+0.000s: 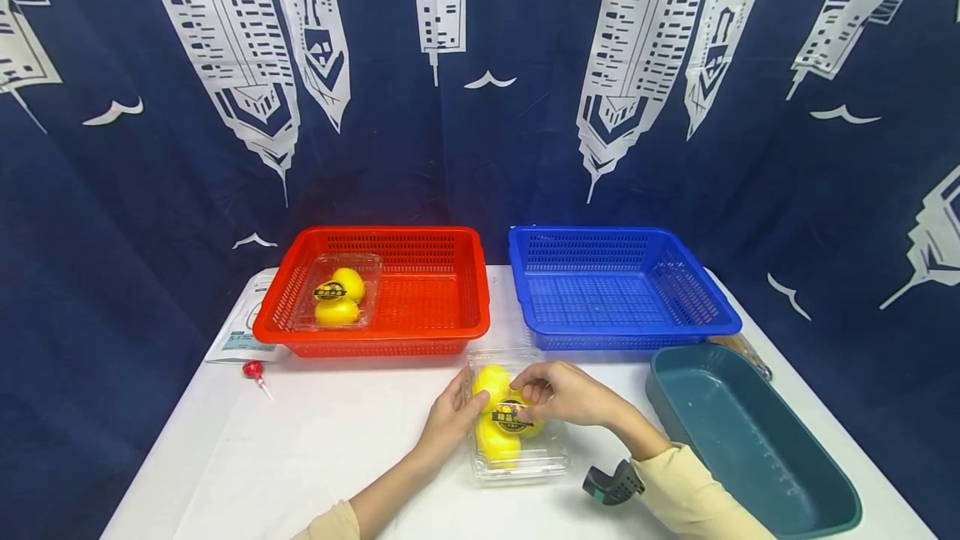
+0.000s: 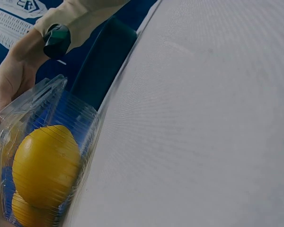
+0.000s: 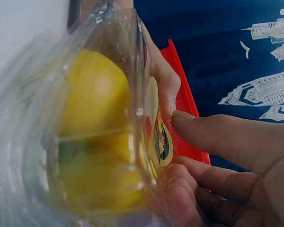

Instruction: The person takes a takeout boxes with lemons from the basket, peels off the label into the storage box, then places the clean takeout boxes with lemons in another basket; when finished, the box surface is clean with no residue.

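A clear plastic box with yellow round fruits inside and a black and yellow sticker on top [image 1: 516,427] sits on the white table [image 1: 315,457], right between the two hands. The left hand [image 1: 450,422] presses flat against its left side. The right hand [image 1: 566,394] lies over the top, fingers [image 3: 213,137] on the lid. Beyond the hands stand a red plastic basket [image 1: 420,290], which holds another box like it [image 1: 336,294], and a blue plastic basket [image 1: 615,286]. A dark green tray [image 1: 750,440] lies just right of the right hand.
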Available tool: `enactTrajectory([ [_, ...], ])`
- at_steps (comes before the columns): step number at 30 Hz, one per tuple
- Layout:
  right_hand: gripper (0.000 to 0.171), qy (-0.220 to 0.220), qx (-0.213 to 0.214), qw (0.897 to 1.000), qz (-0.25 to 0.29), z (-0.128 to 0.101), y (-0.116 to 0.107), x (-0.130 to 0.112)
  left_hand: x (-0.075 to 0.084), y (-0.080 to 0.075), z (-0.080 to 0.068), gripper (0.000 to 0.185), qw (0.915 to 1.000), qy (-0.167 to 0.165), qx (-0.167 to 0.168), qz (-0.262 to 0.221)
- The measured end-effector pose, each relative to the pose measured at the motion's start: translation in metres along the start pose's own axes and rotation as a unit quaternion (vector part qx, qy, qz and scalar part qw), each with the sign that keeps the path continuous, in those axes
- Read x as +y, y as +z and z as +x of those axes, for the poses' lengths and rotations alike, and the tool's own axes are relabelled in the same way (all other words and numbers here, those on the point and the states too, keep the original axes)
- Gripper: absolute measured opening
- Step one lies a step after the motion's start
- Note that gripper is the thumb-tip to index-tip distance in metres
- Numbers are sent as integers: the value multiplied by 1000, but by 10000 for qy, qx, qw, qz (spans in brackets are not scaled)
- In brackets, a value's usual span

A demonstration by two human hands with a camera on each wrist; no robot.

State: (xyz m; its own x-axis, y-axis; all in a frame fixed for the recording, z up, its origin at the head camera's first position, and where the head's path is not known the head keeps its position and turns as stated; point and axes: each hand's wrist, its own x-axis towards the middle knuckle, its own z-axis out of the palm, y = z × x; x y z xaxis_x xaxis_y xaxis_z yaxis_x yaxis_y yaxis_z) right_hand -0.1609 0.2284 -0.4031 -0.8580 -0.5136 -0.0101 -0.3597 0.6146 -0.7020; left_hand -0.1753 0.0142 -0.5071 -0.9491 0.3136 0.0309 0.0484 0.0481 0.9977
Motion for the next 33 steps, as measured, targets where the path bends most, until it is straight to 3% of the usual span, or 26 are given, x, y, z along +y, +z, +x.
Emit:
enactTrajectory([
  [19,17,-293,39,9991,-298,-1,2,0,4,0,-3,74,10000,-21,-2,-10],
  [33,9,-75,585,9973,-435,3,10,-2,5,0,-4,73,10000,-30,1,-42],
])
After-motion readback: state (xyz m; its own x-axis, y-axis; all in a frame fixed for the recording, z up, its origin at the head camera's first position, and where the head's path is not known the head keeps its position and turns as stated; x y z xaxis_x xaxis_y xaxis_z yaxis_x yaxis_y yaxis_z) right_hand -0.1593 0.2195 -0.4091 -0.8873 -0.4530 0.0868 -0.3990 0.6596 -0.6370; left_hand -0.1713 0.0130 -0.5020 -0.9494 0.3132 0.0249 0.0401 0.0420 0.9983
